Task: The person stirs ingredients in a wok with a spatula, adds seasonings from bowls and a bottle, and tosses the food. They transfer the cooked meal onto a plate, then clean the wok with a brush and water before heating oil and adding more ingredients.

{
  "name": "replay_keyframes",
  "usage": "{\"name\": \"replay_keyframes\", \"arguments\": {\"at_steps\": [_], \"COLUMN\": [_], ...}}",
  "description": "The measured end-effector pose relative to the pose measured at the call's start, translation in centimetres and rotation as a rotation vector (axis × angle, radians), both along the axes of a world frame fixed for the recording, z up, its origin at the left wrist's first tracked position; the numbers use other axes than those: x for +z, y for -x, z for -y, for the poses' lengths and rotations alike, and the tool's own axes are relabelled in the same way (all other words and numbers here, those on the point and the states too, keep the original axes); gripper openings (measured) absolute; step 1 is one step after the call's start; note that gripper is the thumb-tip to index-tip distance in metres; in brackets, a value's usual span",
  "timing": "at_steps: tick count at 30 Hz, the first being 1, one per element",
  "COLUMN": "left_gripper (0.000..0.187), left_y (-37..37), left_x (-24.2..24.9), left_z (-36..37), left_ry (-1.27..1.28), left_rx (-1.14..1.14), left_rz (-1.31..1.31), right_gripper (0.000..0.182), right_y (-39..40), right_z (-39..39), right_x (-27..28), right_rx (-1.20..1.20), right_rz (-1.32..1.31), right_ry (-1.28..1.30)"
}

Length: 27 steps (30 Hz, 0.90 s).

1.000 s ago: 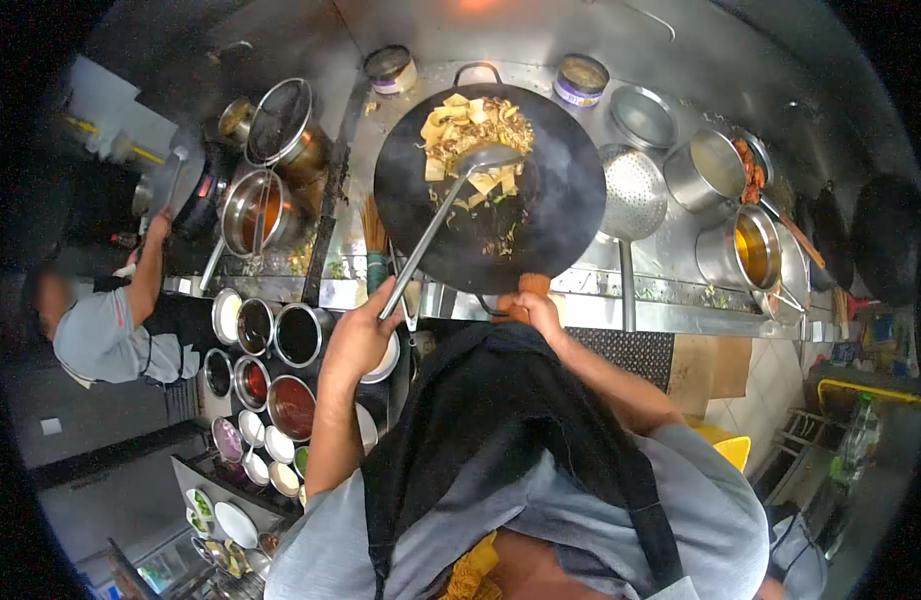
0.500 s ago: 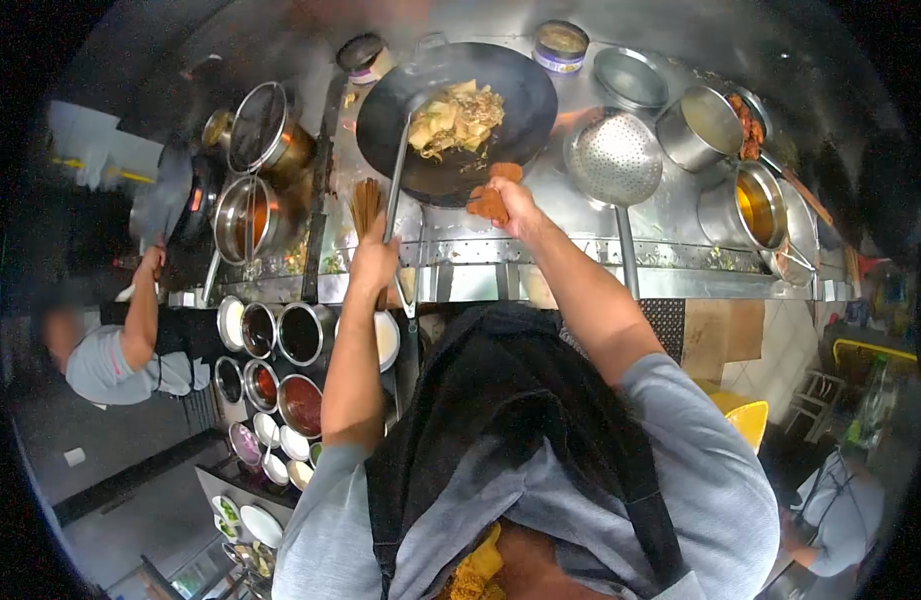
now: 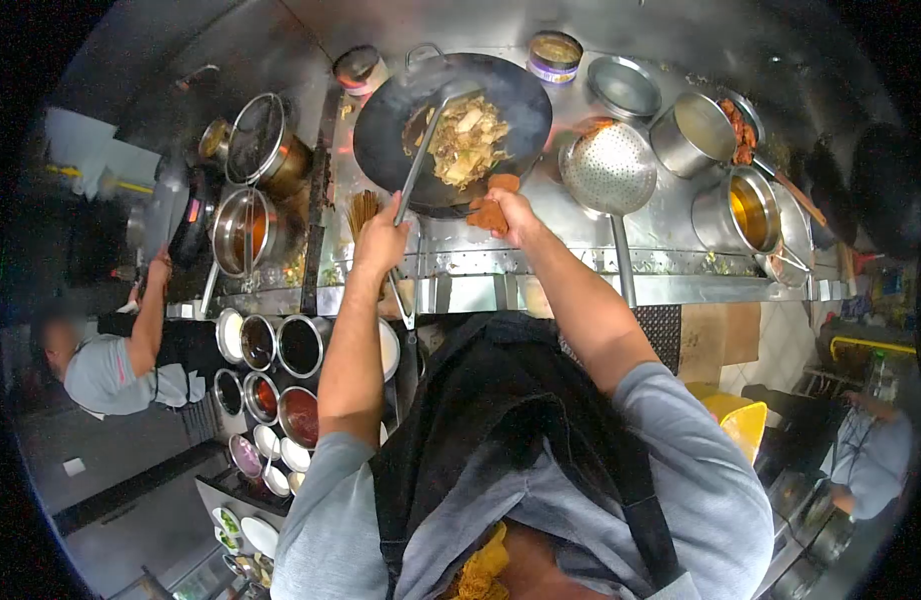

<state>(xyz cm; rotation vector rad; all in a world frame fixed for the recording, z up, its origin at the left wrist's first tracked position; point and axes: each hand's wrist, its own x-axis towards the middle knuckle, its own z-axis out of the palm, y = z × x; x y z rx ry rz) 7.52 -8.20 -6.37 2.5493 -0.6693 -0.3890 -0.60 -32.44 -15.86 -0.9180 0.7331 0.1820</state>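
A dark wok (image 3: 381,110) sits on the steel cooktop with a heap of fried food (image 3: 469,145), pale pieces mixed with brown bits. My left hand (image 3: 383,240) is closed round the handle of a long metal ladle (image 3: 418,165), whose head is over the far part of the food. Beside that hand stands a bamboo wok brush (image 3: 363,207), partly hidden. My right hand (image 3: 516,217) grips a folded orange-brown cloth (image 3: 489,213) at the wok's near rim; any wok handle under it is hidden.
Right of the wok lies a perforated strainer (image 3: 609,170), with steel pots (image 3: 693,135) beyond. A tin (image 3: 555,55) stands behind. To the left are deep pots (image 3: 243,235) and sauce containers (image 3: 301,345). One co-worker (image 3: 116,370) is far left, another (image 3: 871,455) lower right.
The ladle head has lifted from the food's left side and moved farther back and right. The food has shifted and been turned over. My left hand has moved slightly right of the brush.
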Motion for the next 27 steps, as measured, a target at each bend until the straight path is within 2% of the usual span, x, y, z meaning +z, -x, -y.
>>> {"name": "replay_keyframes", "arguments": {"at_steps": [2, 4, 6, 7, 9, 10, 13, 15, 17, 18, 20, 21, 23, 25, 26, 27], "left_gripper": [0.056, 0.058, 0.059, 0.06, 0.062, 0.061, 0.06, 0.06, 0.059, 0.059, 0.058, 0.058, 0.059, 0.061, 0.062, 0.06], "left_y": [-0.6, 1.1, 4.7, 6.1, 7.9, 7.8, 8.3, 7.5, 8.2, 8.6, 9.7, 10.3, 11.2, 11.0, 11.0, 10.8], "left_x": [-0.4, 1.4, 7.9, 10.2, 13.8, 14.3, 13.7, 7.4, 5.2, 5.2, 5.4, 6.2, 9.5, 11.5, 12.7, 13.3], "left_z": [-2.1, -5.1, -7.4, -8.9, -11.6, -12.2, -10.9, -10.6, -7.7, -7.2, -6.8, -7.2, -9.1, -11.3, -11.1, -10.3], "left_ry": [0.012, -0.041, -0.171, -0.201, -0.193, -0.183, -0.171, -0.066, -0.077, -0.076, -0.019, -0.015, 0.041, 0.041, -0.01, -0.067], "left_rx": [-0.067, -0.082, -0.098, -0.127, -0.173, -0.159, -0.148, -0.195, -0.036, -0.038, 0.086, 0.081, 0.075, 0.011, 0.045, 0.008], "left_rz": [0.054, 0.01, -0.075, -0.084, -0.138, -0.197, -0.282, -0.206, -0.21, -0.205, -0.256, -0.254, -0.281, -0.328, -0.387, -0.358], "right_gripper": [0.029, 0.029, 0.03, 0.03, 0.03, 0.03, 0.029, 0.029, 0.03, 0.034, 0.04, 0.039, 0.037, 0.033, 0.031, 0.031], "right_y": [-0.1, -0.2, 0.5, 1.5, 3.1, 3.6, 3.1, 3.3, 5.9, 8.2, 13.0, 14.7, 15.2, 12.0, 9.6, 6.9], "right_z": [0.0, 0.3, -0.1, -0.9, -2.4, -2.5, -2.6, -2.8, -3.8, -5.1, -5.6, -4.7, -5.0, -5.3, -5.4, -3.9], "right_x": [-0.2, -0.7, 0.4, 3.0, 5.8, 6.7, 5.0, 4.4, 5.0, 6.2, 0.8, -2.6, 0.1, 4.7, 7.4, 5.7], "right_rx": [-0.038, -0.01, 0.012, -0.053, -0.178, -0.149, -0.08, -0.05, -0.044, -0.115, -0.047, 0.106, 0.027, -0.191, -0.263, -0.142], "right_rz": [-0.027, -0.01, 0.005, -0.009, 0.014, -0.026, -0.077, -0.067, 0.048, 0.038, 0.119, 0.168, 0.149, 0.128, 0.058, 0.034], "right_ry": [-0.006, -0.018, -0.035, -0.047, -0.112, -0.099, -0.084, -0.079, -0.053, -0.052, -0.124, 0.269, 0.185, -0.206, -0.129, -0.081]}}
